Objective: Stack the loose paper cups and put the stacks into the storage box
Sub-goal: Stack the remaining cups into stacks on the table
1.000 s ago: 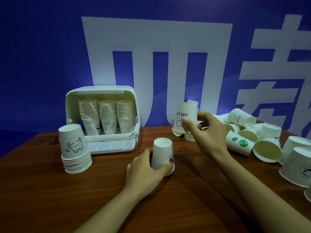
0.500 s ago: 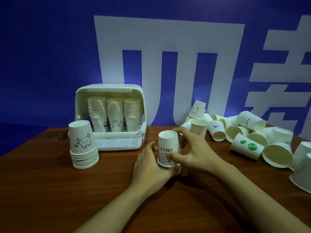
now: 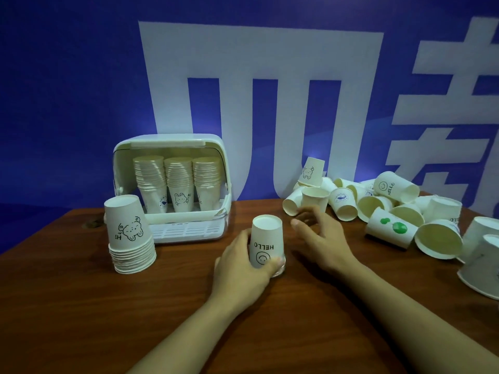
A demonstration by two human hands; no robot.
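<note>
Left hand (image 3: 244, 268) grips an upside-down HELLO cup (image 3: 266, 241) on the surface (image 3: 81, 319).
Right hand (image 3: 321, 238) hovers beside it, fingers loose, holding nothing; storage box (image 3: 172, 190) beyond the left hand, loose cups (image 3: 388, 209) past the right.

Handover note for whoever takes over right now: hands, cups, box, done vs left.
Left hand grips the small upside-down stack topped by the HELLO cup on the table.
Right hand is open, holding nothing, between that stack and the loose pile.
Storage box, lid up, holds three stacks.
A finished-looking stack stands in front of the box, not yet in.
Left: stack the many loose cups at right, then put both outside stacks in the box.
</note>
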